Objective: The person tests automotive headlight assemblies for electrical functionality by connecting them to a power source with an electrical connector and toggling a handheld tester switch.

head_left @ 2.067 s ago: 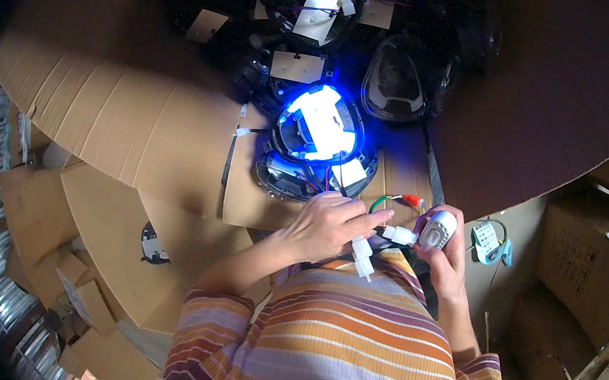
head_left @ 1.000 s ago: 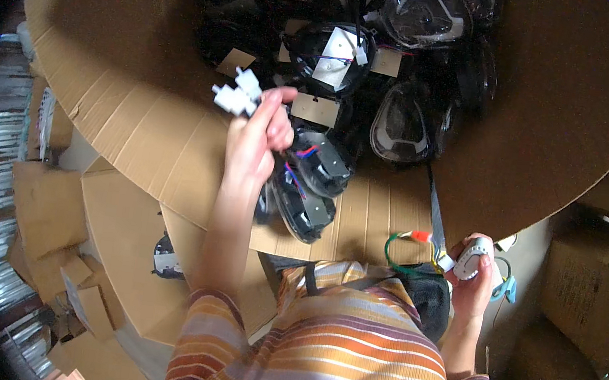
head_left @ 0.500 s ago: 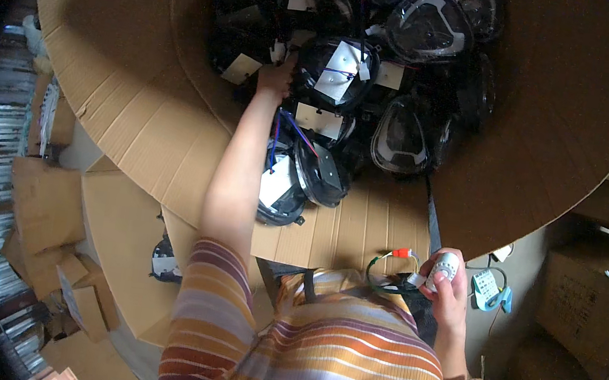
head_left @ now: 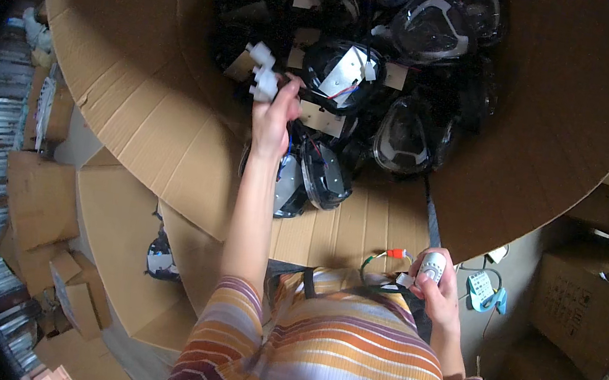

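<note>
My left hand [head_left: 275, 121] is closed on white wire connectors [head_left: 263, 81] above the heap of lamp units in the big cardboard box [head_left: 131, 79]. Just beyond it lies a black lamp unit [head_left: 329, 62] with a pale label [head_left: 348, 71] and thin coloured wires. Two more lamp units [head_left: 327, 177] rest by my left wrist. Close to my waist, my right hand [head_left: 443, 297] grips a small white handheld device [head_left: 432, 267] with a dial-like face, thumb against it. Beside that hand are a wire with an orange-red connector [head_left: 395, 253] and a white plug [head_left: 406, 280].
Clear-fronted lamps [head_left: 404, 135] fill the right of the box. Cardboard boxes [head_left: 42, 194] stand on the left and another large carton [head_left: 587, 292] on the right. A blue-and-white object with a cord [head_left: 487, 292] lies on the floor at right.
My left hand has drawn back toward me out of the heap, bringing white connectors up into sight. My right hand keeps hold of the white device, nearly in place.
</note>
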### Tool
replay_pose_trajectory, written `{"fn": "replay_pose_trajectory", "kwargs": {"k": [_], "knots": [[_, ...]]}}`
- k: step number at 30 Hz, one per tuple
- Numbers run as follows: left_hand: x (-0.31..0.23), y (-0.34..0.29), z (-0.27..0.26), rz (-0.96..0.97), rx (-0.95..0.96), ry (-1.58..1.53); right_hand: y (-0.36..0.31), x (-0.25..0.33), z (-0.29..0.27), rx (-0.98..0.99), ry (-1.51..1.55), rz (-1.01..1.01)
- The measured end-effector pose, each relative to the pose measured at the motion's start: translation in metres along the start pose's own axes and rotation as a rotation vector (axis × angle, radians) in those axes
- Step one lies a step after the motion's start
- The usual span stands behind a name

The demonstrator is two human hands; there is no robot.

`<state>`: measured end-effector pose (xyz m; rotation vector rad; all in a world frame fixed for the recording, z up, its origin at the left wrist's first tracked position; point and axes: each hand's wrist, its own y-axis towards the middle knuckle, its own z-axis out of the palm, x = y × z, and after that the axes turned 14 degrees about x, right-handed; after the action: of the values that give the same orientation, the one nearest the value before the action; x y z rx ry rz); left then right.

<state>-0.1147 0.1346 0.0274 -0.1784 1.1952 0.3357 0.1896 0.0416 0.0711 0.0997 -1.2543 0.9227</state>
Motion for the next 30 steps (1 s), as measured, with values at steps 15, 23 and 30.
{"fn": "replay_pose_trajectory", "kwargs": {"k": [15, 23, 30], "knots": [[-0.025, -0.110, 0.038, 0.002, 0.818, 0.430, 0.013, 0.004, 0.015, 0.107, -0.113, -0.117], [-0.020, -0.107, 0.042, -0.047, 1.031, 0.534, 0.007, 0.024, 0.006, 0.076, 0.240, -0.145], [-0.016, -0.105, 0.046, -0.014, 1.129, 0.570, 0.009, 0.020, 0.004, 0.087, 0.146, -0.200]]}}
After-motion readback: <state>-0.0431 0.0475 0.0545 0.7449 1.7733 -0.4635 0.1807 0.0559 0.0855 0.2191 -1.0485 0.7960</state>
